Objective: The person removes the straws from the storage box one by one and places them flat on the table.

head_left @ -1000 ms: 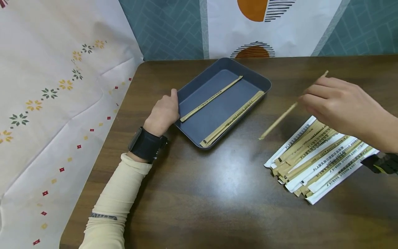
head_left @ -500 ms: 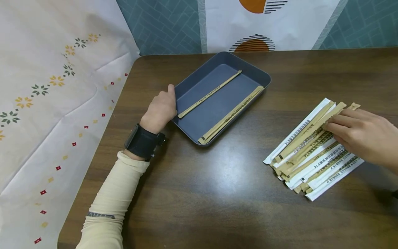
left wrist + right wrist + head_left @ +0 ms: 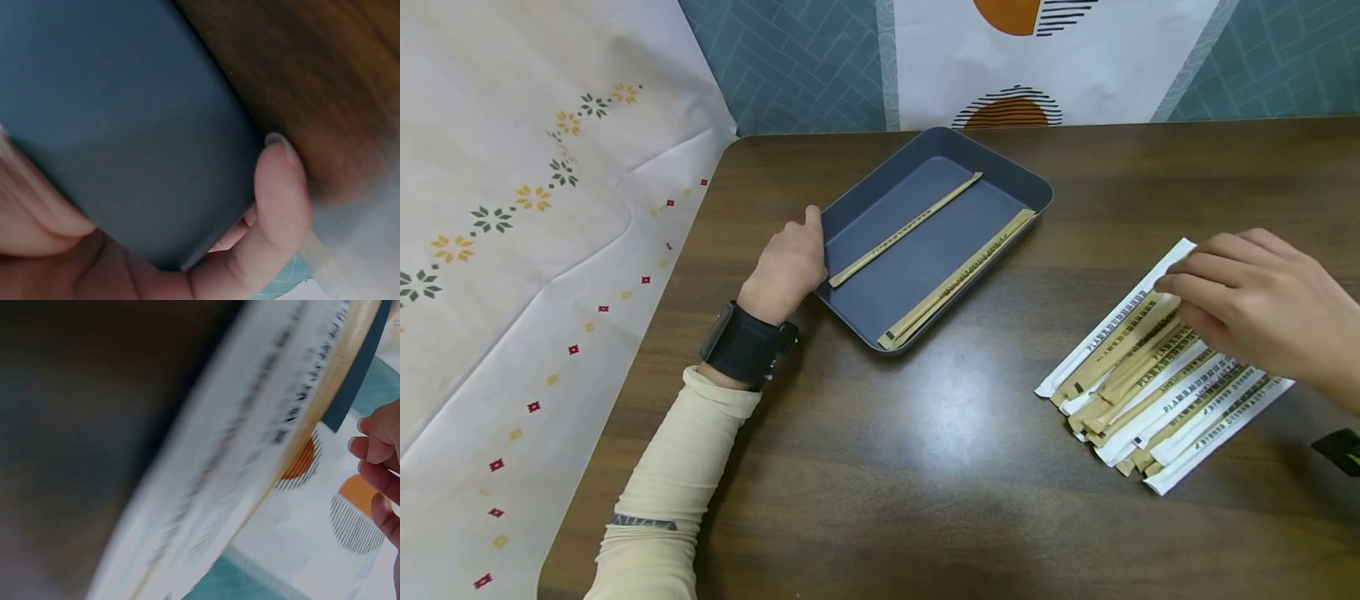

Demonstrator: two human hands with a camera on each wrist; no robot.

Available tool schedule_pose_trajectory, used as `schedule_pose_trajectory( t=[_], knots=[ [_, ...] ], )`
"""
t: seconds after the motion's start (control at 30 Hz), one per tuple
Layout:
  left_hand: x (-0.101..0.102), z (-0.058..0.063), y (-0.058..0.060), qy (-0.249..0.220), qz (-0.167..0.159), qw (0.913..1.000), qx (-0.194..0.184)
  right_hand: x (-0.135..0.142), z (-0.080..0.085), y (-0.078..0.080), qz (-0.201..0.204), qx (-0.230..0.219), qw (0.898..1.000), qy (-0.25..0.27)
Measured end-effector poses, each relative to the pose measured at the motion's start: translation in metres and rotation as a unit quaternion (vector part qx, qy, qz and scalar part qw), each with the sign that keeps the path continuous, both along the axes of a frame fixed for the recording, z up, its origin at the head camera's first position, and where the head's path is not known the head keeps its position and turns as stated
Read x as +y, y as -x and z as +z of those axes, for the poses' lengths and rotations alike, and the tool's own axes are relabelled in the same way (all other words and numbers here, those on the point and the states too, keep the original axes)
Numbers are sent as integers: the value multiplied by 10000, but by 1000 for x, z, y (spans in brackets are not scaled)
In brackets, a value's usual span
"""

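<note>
My left hand (image 3: 786, 267) grips the left corner of a dark grey-blue tray (image 3: 917, 179); in the left wrist view, the thumb and fingers (image 3: 281, 200) wrap around the tray's corner. One slim tan paper stick packet (image 3: 906, 229) lies along the tray's middle, and more tan packets (image 3: 958, 279) lie together along its right wall. Over the upper end of a pile of white and tan stick packets (image 3: 1150, 375) is my right hand (image 3: 1262, 292). The right wrist view shows its fingers (image 3: 378, 434) loosely bent, apart from the thumb, with nothing visible between them.
The brown wooden table (image 3: 880, 500) holds the tray and the pile, with bare wood between them. A white floral cloth (image 3: 550, 250) hangs at the left. Beyond the back edge is a teal and white patterned cloth (image 3: 805, 67).
My right hand has brought a raised tan packet down to the pile and no longer visibly holds it. It then shifted slightly left over the pile. The left hand stays on the tray.
</note>
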State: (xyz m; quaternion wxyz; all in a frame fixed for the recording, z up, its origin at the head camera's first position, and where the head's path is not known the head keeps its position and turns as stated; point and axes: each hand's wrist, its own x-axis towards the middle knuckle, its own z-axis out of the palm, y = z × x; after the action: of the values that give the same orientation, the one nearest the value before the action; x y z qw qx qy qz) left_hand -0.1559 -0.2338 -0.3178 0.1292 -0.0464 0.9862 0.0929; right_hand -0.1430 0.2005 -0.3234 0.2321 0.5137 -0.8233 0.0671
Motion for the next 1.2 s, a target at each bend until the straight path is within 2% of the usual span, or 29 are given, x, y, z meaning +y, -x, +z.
schedule_pose_trajectory(
  t=[0.2, 0.57, 0.8, 1.0, 1.2],
  knots=[
    [-2, -1, 0, 34, -34, 10000, 44, -27, 11, 17, 338, -211, 9992, 62],
    [-1, -3, 0, 16, -14, 10000, 90, -70, 15, 48, 987, -167, 9947, 233],
    [-2, -4, -1, 23, 30, 10000, 82, -113, 19, 66, 1116, -103, 9937, 70],
    [-2, -4, 0, 44, 36, 9999, 86, -148, 25, 81, 940, -239, 9952, -163],
    [-2, -3, 1, 58, 20, 10000, 29, -180, 17, 97, 1044, -372, 9927, -485]
  ],
)
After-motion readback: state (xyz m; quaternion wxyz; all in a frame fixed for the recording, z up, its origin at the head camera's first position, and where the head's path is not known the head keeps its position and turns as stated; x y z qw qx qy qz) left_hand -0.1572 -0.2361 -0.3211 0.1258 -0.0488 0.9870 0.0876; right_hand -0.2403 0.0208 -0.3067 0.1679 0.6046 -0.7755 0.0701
